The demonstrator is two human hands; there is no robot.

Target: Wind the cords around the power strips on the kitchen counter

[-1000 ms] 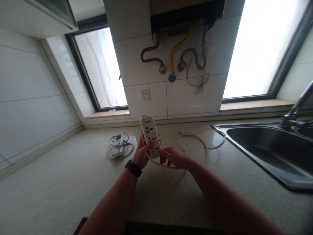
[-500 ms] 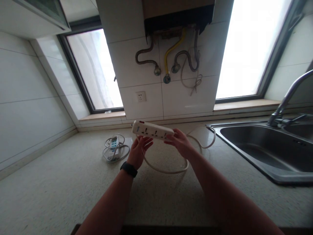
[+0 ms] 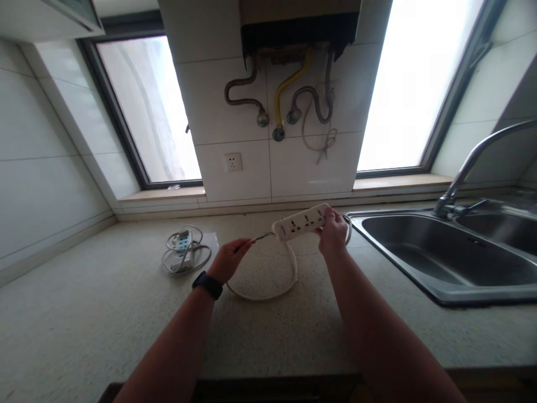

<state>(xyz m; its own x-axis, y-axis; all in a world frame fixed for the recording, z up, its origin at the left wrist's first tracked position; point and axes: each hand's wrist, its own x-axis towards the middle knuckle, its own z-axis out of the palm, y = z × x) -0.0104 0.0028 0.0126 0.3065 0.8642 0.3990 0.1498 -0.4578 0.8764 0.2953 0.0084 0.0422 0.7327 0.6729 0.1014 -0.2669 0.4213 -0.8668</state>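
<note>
A white power strip (image 3: 301,221) is held above the counter, tilted with its right end higher and its sockets facing me. My right hand (image 3: 333,230) grips that right end. At the strip's left end, my left hand (image 3: 230,258) pinches the end of the white cord. Thin bare-looking wires (image 3: 264,235) stretch between those fingertips and the strip. Below, the cord (image 3: 260,300) hangs or lies in a wide loop; part of it passes behind the strip and shows again beside my right hand.
Another power strip (image 3: 183,242), with its grey cord coiled round it, lies left on the speckled counter (image 3: 138,313). A steel sink (image 3: 403,257) with a tap (image 3: 461,173) is at right. A wall socket (image 3: 232,162) and pipes (image 3: 278,106) are on the tiled wall behind.
My left hand has left the underside of the strip and moved left, now pinching the cord end. The strip has shifted right and tilted the other way in my right hand. Wires now show at its left end.
</note>
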